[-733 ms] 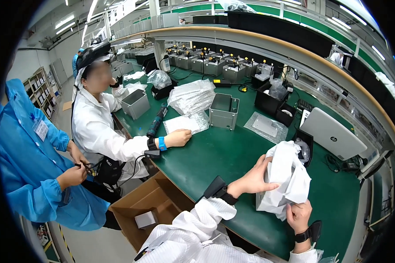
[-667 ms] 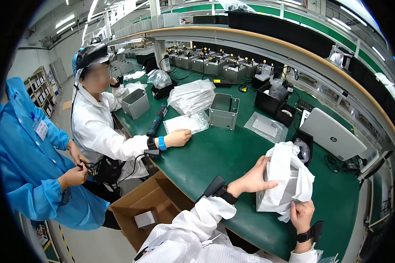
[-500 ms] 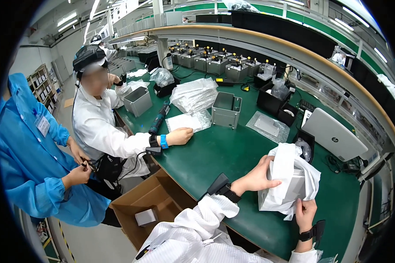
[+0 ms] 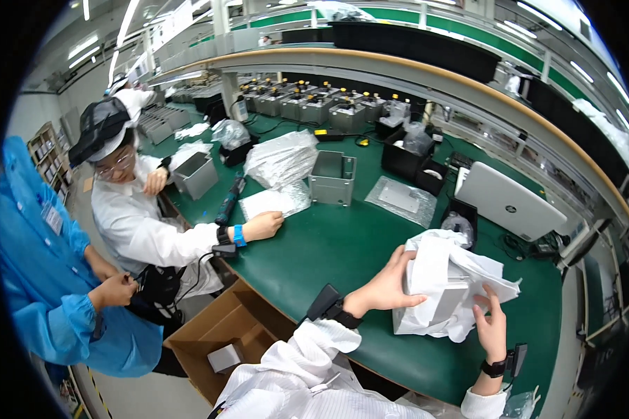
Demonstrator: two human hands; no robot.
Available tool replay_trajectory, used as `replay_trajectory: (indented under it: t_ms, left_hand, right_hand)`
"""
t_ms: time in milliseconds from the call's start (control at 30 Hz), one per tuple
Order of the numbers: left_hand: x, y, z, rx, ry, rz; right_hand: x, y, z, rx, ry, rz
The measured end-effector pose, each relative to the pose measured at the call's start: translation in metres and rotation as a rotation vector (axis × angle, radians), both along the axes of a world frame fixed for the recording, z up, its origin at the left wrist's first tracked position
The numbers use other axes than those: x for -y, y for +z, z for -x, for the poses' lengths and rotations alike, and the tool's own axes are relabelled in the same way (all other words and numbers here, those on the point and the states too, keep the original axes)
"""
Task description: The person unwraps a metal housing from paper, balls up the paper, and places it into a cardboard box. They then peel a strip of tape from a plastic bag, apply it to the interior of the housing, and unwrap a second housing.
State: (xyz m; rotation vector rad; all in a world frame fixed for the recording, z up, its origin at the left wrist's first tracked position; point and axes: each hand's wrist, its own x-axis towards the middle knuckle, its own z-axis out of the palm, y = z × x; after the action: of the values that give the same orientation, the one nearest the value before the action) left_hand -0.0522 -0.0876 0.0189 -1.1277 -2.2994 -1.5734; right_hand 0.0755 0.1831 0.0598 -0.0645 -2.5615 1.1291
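A grey metal box [image 4: 451,302] stands on the green table near me, partly covered by a loose white wrapping bag [image 4: 426,269]. My left hand [image 4: 390,285] grips the bag's left side, its thumb on the near face and its fingers behind. On the right, my right hand [image 4: 493,325] has its fingertips on a loose flap of the bag, fingers bent and somewhat apart. The bag's mouth gapes between both hands, showing the grey face. How firmly the right fingers pinch the flap is hard to see.
An uncovered grey metal box [image 4: 332,179], a flat plate on bubble wrap [image 4: 400,201], a laptop [image 4: 514,202] and black bins [image 4: 407,155] stand beyond. A cardboard carton [image 4: 234,321] is below the table's edge. A co-worker's hand [image 4: 264,225] rests at left.
My right hand has moved up from the bag's lower front to its right flap, which now spreads out farther. My left hand keeps its hold. The view has turned slightly right.
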Motion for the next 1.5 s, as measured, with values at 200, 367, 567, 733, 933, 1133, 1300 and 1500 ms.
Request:
replay_trajectory:
  t_ms: [200,367,567,733,933,1133,1300,1500]
  left_hand:
    - [-0.007,0.014,-0.005,0.071,-0.127,-0.082]
    - [0.006,-0.023,-0.001,0.359,-0.155,-0.136]
    - [-0.017,-0.020,-0.049,0.400,0.073,-0.519]
    - [-0.042,-0.022,-0.067,0.094,0.363,-0.298]
    - [-0.032,-0.041,-0.054,-0.106,0.463,-0.304]
    - [-0.039,-0.037,-0.061,-0.067,0.428,-0.363]
    - [-0.047,-0.020,-0.068,-0.088,0.487,-0.420]
    - [-0.032,-0.021,-0.060,0.011,0.470,-0.360]
  right_hand:
    - [0.020,-0.004,-0.019,-0.032,0.195,0.345]
    - [0.045,-0.027,-0.004,-0.013,0.275,0.520]
    - [0.076,-0.039,0.003,-0.147,0.239,0.624]
    - [0.091,-0.037,-0.009,-0.187,0.130,0.739]
    - [0.086,-0.036,-0.013,-0.047,0.213,0.630]
    - [0.086,-0.028,-0.015,-0.135,0.197,0.812]
    - [0.081,-0.020,-0.025,-0.119,0.239,0.910]
    - [0.074,-0.023,-0.033,-0.142,0.118,1.062]
